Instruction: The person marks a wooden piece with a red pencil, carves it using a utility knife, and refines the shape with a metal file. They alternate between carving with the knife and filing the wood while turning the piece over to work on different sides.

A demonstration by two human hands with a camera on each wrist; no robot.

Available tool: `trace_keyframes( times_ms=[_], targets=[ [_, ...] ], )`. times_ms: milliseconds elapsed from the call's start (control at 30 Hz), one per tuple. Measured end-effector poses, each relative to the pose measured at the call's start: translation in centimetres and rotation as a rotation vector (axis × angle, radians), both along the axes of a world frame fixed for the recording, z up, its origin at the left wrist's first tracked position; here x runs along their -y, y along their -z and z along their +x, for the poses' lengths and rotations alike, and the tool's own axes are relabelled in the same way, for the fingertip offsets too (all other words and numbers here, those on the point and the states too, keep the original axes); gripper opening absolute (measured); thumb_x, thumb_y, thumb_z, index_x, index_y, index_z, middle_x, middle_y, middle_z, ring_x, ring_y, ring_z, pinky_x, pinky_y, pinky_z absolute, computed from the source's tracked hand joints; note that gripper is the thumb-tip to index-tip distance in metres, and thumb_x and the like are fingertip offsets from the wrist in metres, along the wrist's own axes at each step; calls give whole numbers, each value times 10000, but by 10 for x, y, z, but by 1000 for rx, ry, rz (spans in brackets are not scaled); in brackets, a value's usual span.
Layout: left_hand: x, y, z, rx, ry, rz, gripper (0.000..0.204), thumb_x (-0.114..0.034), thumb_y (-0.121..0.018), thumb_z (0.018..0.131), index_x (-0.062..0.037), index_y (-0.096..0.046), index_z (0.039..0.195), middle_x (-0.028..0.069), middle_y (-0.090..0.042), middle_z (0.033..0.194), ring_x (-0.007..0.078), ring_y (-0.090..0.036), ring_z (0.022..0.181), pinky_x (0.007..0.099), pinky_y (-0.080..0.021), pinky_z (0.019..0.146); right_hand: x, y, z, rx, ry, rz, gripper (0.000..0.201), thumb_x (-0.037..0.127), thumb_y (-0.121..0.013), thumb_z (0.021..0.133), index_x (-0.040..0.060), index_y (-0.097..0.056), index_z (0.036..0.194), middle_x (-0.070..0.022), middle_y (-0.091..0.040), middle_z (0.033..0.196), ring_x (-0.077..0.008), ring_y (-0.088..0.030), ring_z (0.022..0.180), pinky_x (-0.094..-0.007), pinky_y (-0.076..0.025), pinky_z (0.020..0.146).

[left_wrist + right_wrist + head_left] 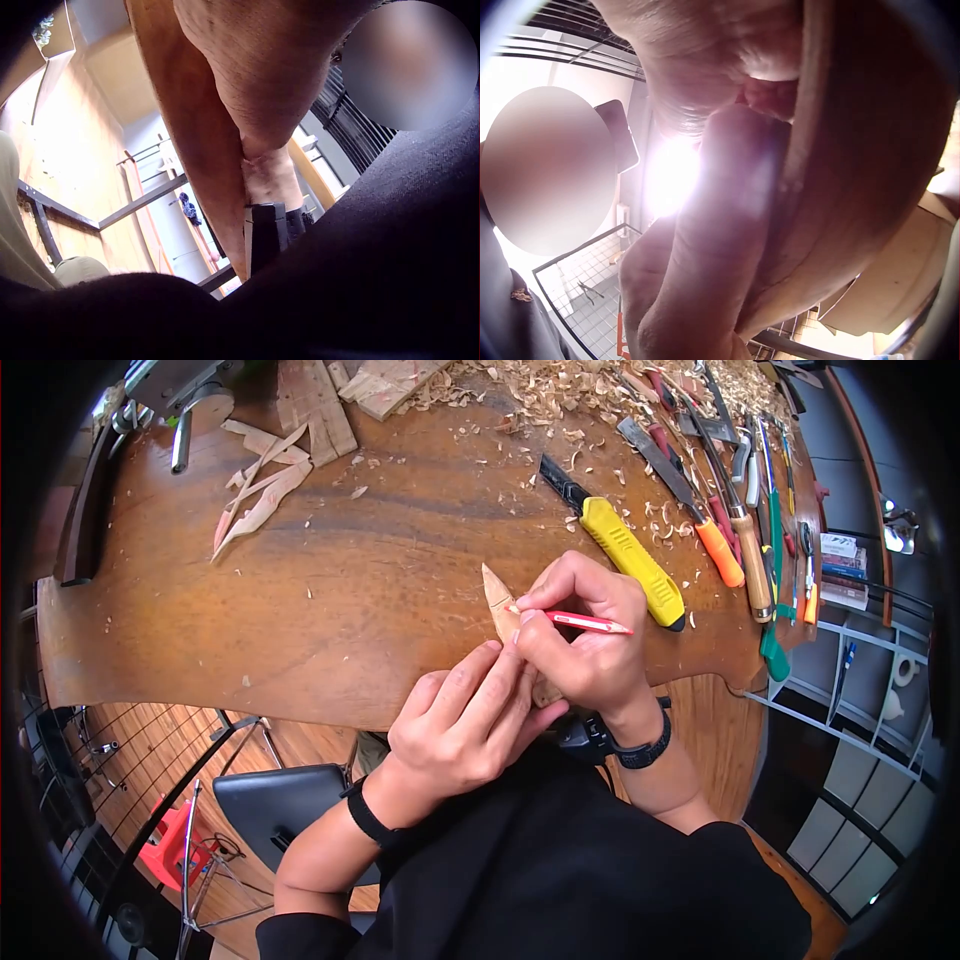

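Observation:
A pale carved piece of wood [497, 592] with a pointed end lies near the table's front edge, and a dark line crosses it below its tip. My left hand [455, 725] holds it from the left, fingers over the wood and thumb near its lower end. My right hand [597, 635] pinches a red pencil [590, 622], its working end right at the wood beside the left fingertips. Much of the wood is hidden under both hands. Seen from below in the right wrist view, the left hand [705, 232] is close to the right hand [705, 52] at the table edge.
A yellow utility knife [632, 555] lies just beyond the right hand. Further right are an orange-handled tool [718, 550], a wooden-handled tool [757, 575] and several others. Wood shavings [560, 400] cover the back. Carved offcuts [265, 495] and a metal clamp [180, 440] are at left.

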State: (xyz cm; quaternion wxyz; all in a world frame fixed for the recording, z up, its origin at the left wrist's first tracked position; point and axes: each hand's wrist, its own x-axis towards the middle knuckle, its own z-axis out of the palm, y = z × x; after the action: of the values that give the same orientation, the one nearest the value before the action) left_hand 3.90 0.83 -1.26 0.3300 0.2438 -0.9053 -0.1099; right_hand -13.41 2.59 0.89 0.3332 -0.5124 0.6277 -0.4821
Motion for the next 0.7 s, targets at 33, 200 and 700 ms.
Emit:
trace_keyframes(
  times_ms=[33,200,700],
  targets=[
    [0,-1,0,-1,1,3,359,-377,-785,864,-35,-778,975,96,-741,1078,215,-715,948,274,-522,693,0,0,0,-1,1,3,60,-7,-664,772,-21,-608,789,-74,-636,729,-94,-578,631,-243,-449,572],
    [1,-2,-1,-11,2,22,322,-352,-803,846,-40,-773,919,94,-740,1037,215,-716,939,279,-521,680,1,-3,2,-35,3,23,65,-16,-658,772,-22,-593,771,-75,-633,726,-92,-575,628,-240,-450,576],
    [0,-5,-1,-21,7,73,435,-309,-884,722,-5,-765,1008,104,-725,1045,261,-710,921,321,-509,695,0,0,1,4,16,21,82,-25,-653,784,-17,-573,766,-66,-622,731,-81,-565,640,-237,-440,578]
  ],
)
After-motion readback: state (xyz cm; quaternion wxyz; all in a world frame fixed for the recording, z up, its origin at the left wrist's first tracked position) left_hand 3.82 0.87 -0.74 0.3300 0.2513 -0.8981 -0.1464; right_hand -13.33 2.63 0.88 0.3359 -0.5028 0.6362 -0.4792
